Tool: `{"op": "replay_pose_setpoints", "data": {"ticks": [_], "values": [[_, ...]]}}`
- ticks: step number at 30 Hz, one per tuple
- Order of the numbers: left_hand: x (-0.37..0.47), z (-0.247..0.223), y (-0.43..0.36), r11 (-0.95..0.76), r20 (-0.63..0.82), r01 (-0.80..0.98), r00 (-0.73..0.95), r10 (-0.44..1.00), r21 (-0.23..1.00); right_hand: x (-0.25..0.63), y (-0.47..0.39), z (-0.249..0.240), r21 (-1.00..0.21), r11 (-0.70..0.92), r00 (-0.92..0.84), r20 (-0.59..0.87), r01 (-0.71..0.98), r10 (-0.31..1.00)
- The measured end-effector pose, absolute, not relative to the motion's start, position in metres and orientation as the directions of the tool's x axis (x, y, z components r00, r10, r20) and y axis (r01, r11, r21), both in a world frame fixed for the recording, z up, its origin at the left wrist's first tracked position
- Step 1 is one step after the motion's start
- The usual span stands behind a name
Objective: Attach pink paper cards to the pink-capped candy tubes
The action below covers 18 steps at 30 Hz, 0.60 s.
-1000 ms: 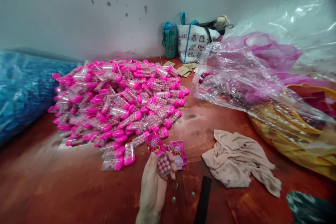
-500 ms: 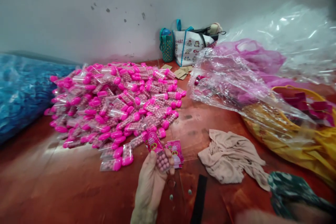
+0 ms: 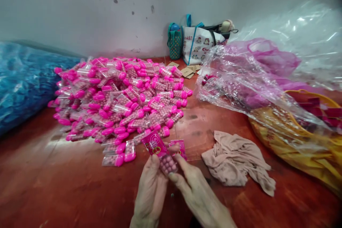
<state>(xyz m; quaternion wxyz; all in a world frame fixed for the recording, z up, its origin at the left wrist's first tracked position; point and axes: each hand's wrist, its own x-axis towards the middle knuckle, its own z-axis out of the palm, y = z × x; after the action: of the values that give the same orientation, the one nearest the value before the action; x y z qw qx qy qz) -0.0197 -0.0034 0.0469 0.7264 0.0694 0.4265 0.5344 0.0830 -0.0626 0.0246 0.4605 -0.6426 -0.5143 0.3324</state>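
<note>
Between my hands is a small clear candy container (image 3: 168, 165) filled with pink balls. Its far end is covered by a shiny pink printed wrapper (image 3: 154, 143). My left hand (image 3: 151, 188) grips it from the left, thumb on top. The thumb and forefinger of my right hand (image 3: 199, 188) pinch its near right end. Just past the fingers, a second pink printed wrapper (image 3: 180, 145) lies on the red-brown surface, partly hidden. Ahead and to the left is a large heap of pink-capped candy containers (image 3: 120, 103), with several at its near edge.
A beige cloth (image 3: 237, 160) lies to the right, beside a yellow bag (image 3: 272, 139) with dark pink pieces inside. Clear plastic sheeting (image 3: 235, 74) spreads over it. By the wall stand a white printed bag (image 3: 196, 44) and a green bottle holder (image 3: 175, 44). A blue bag (image 3: 24, 85) is at left.
My right hand has come in from the lower right and taken hold of the candy container's near end. My left hand still grips it. The view has shifted slightly.
</note>
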Motion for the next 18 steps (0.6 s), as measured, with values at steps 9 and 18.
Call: {"op": "replay_pose_setpoints", "data": {"ticks": [9, 18], "values": [[-0.025, 0.048, -0.006, 0.421, -0.507, -0.687, 0.088, 0.857, 0.593, 0.062, -0.041, 0.033, -0.991, -0.092, 0.014, -0.091, 0.1, 0.996], [-0.012, 0.053, -0.018, 0.458, -0.52, -0.648, 0.11, 0.847, 0.609, 0.043, -0.055, 0.029, -0.973, -0.109, 0.326, -0.037, 0.205, 0.945]]}}
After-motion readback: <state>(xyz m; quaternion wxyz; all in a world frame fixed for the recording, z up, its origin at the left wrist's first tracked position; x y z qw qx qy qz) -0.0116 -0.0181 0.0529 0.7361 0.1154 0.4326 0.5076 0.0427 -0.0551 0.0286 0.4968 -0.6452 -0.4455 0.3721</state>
